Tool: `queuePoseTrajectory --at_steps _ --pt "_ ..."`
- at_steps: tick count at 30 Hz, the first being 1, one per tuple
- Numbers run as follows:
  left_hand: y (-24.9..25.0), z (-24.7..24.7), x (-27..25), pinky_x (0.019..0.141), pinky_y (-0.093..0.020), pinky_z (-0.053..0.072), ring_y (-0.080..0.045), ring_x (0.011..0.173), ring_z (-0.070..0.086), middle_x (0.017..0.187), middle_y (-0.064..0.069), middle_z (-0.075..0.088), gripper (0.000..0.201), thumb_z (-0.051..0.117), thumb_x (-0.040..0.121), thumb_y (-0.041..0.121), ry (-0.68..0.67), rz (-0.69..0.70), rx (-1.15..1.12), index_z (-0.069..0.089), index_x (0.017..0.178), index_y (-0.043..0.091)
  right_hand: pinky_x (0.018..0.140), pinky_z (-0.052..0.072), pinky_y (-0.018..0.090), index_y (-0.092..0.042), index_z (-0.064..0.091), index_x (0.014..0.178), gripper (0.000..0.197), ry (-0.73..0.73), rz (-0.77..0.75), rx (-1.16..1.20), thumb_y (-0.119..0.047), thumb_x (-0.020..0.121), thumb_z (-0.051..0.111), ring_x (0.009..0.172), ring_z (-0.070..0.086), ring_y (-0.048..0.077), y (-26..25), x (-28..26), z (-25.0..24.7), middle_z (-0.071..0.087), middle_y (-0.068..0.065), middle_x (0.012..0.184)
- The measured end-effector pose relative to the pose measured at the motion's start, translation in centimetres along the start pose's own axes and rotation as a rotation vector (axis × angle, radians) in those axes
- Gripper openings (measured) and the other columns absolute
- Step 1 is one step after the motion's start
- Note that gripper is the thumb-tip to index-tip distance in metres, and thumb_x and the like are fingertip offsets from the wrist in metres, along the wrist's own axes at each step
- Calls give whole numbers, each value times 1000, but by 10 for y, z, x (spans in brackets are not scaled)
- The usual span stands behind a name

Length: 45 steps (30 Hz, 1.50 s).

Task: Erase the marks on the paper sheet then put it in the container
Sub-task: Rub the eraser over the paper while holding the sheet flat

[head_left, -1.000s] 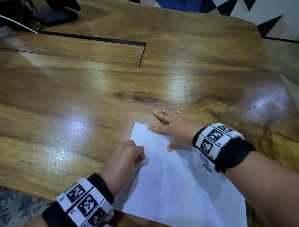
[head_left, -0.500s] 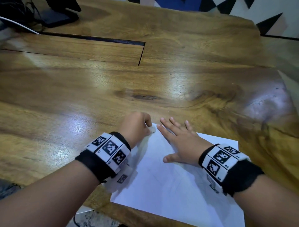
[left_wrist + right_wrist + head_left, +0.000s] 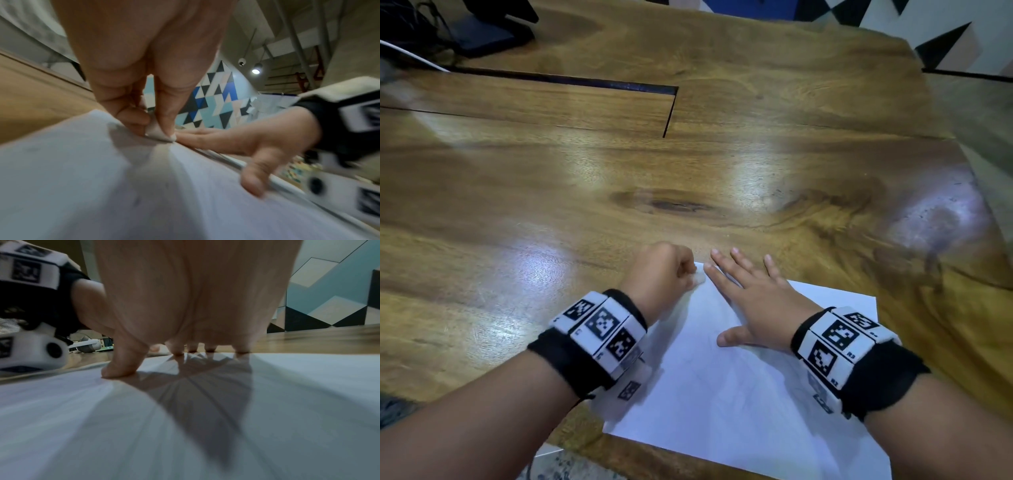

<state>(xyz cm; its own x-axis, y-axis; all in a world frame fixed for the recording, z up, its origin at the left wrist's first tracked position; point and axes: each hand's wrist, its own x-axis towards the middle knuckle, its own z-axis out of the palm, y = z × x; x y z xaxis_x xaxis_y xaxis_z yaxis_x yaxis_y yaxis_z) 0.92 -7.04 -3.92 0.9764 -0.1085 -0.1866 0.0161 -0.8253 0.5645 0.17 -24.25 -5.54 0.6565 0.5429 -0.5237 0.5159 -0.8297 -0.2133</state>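
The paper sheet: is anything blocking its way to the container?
Cannot say: no container shows in any view. The right hand presses flat on the paper sheet, and the left hand rubs an eraser on it.

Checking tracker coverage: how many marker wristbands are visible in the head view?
2. One wristband is on the left wrist, behind the left hand that pinches the eraser. The other wristband is on the right wrist, behind the right hand pressed flat on the paper. None look hidden.
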Motion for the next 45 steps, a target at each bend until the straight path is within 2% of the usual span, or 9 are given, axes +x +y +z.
queuePoseTrajectory --at_steps 5,10,16,22,28,31,34,41,45 --pt "-5 -4 -22 51 -5 37 -2 52 48 56 10 56 13 73 72 25 -242 39 39 67 67 15 112 -17 48 -28 -19 147 103 -2 0 5 -63 82 53 140 -30 11 0 1 0 -33 -13 151" --pt "-1 -6 7 46 -9 30 -12 59 51 61 3 57 10 70 75 22 -9 -22 -3 65 74 13 113 -17 48 -28 -19 147 103 1 3 13 -63 82 53 140 -30 11 0 0 1 -33 -13 151" --pt "-6 -4 -29 50 -10 35 -9 56 51 67 -3 67 12 72 73 23 -277 83 26 66 68 13 113 -18 47 -28 -19 147 103 -13 2 15 -63 82 53 139 -31 10 0 -1 0 -34 -14 151" --pt "1 -3 3 50 -3 34 -5 51 43 54 11 48 13 68 77 22 -28 24 19 62 75 11 112 -19 51 -27 -24 145 104 -59 -1 15 -63 83 51 135 -35 8 1 0 0 -43 -17 138" --pt "-10 -2 -32 57 -18 41 -16 62 55 67 -2 64 9 72 73 21 -313 78 47 65 70 15 109 -22 53 -27 -26 145 103 -107 4 9 -64 84 49 129 -40 7 1 1 -1 -45 -15 138" --pt "-8 -8 -13 50 -8 36 -7 54 49 57 6 56 11 72 73 21 -203 43 9 65 72 14 109 -22 52 -27 -25 145 103 -109 7 4 -64 84 49 134 -37 10 0 1 -1 -45 -16 139" --pt "-3 -5 5 48 -7 33 -14 59 50 61 4 56 10 70 74 20 -95 45 4 62 73 15 108 -22 52 -27 -25 145 102 -109 11 10 -63 84 49 136 -36 12 0 1 -2 -43 -15 143" --pt "-16 -2 -40 52 -9 31 -12 64 53 68 1 62 13 71 75 25 -309 149 59 65 72 14 110 -22 53 -28 -27 144 102 -146 21 12 -65 84 47 126 -42 6 0 2 -3 -48 -15 132" --pt "-17 -7 -20 48 -13 30 -11 58 50 62 2 61 13 73 73 24 -159 61 24 64 71 15 110 -21 53 -28 -27 144 100 -150 27 1 -66 85 44 123 -43 6 -1 2 -3 -48 -15 132"
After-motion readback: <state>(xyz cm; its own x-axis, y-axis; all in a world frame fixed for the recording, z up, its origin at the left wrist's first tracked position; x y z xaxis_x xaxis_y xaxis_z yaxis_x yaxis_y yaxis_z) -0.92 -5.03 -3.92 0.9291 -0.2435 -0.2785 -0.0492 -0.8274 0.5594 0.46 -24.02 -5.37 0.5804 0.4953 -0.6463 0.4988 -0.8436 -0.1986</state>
